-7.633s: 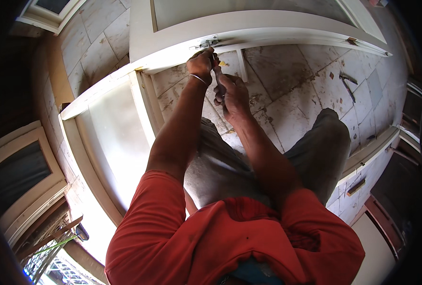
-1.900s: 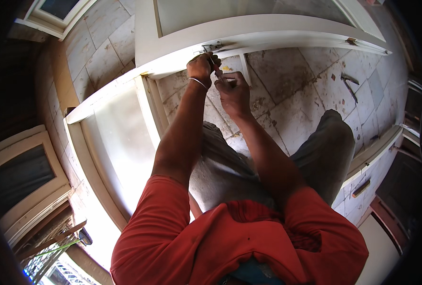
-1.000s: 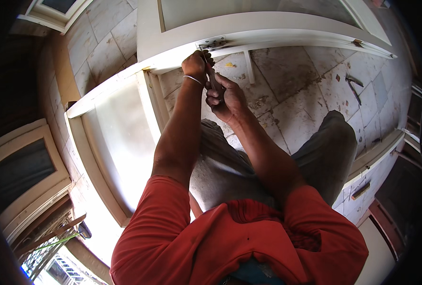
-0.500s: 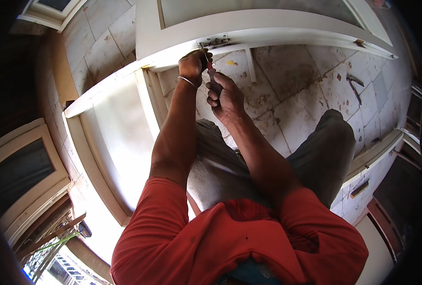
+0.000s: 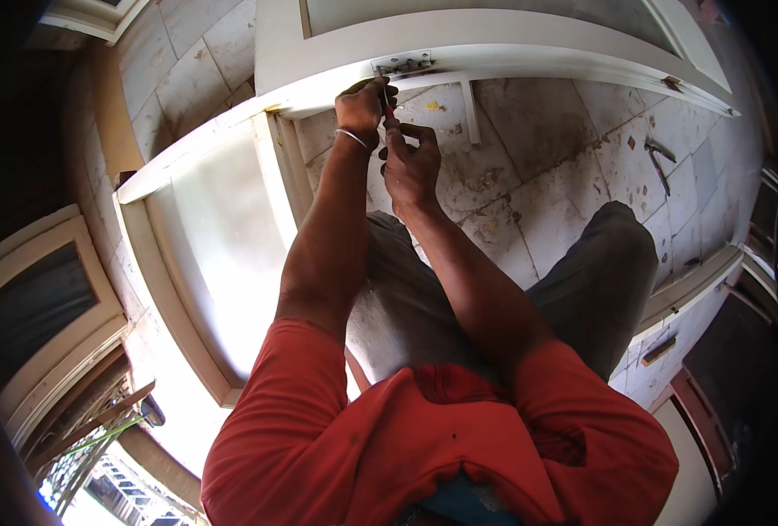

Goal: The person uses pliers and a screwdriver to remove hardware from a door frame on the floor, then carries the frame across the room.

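Observation:
My right hand is closed round the handle of a screwdriver with a red part near its shaft. The tool points away from me, up to a metal fitting with holes, set in the edge of a white wooden frame. My left hand, with a pale bangle on its wrist, is at the tool's tip, just under the fitting. Its fingers are pinched together. Whatever sits between them is hidden, as is the tip itself.
A white panelled frame lies left of my legs. Pliers rest on stained floor tiles to the right, beyond my knee. Another pale frame stands far left. A small brown block lies at the right.
My right hand has turned on the screwdriver handle, its fingers shifting grip. The left hand has stayed by the fitting, its fingers moving slightly. The whole view has shifted a little.

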Demonstrator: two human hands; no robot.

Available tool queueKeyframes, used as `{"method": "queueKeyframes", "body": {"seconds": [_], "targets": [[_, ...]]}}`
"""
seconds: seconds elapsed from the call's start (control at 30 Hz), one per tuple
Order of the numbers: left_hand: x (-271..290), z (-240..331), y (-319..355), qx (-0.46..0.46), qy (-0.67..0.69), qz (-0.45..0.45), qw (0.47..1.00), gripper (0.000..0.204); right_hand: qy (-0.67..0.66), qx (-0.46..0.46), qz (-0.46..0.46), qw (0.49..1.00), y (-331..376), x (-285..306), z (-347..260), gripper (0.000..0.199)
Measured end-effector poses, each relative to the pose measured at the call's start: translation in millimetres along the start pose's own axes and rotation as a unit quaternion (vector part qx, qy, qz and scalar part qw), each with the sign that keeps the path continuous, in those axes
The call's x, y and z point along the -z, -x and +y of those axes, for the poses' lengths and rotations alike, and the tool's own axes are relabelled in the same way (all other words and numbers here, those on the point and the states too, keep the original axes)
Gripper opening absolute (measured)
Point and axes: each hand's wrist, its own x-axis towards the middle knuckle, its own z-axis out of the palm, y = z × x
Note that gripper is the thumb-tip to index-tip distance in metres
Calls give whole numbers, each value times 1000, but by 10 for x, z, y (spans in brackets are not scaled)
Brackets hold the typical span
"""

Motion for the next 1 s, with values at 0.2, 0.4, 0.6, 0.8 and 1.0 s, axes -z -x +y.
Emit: {"method": "queueKeyframes", "body": {"seconds": [0.2,0.4,0.6,0.8,1.0], "targets": [[-97,90,29,96,118,31,988,28,-410,-280,-169,851,11,275,-201,30],[-13,-93,-66,90,138,-7,986,32,243,160,14,957,-43,185,72,17],[-129,1,-58,65,69,54,994,24,-479,-292,-182,808,-72,352,40,37],[-46,81,31,70,76,49,993,25,-257,-215,-91,938,71,154,-55,27],[113,4,167,-1,62,-24,998,27,-87,-42,10,995,43,-11,104,24]]}}
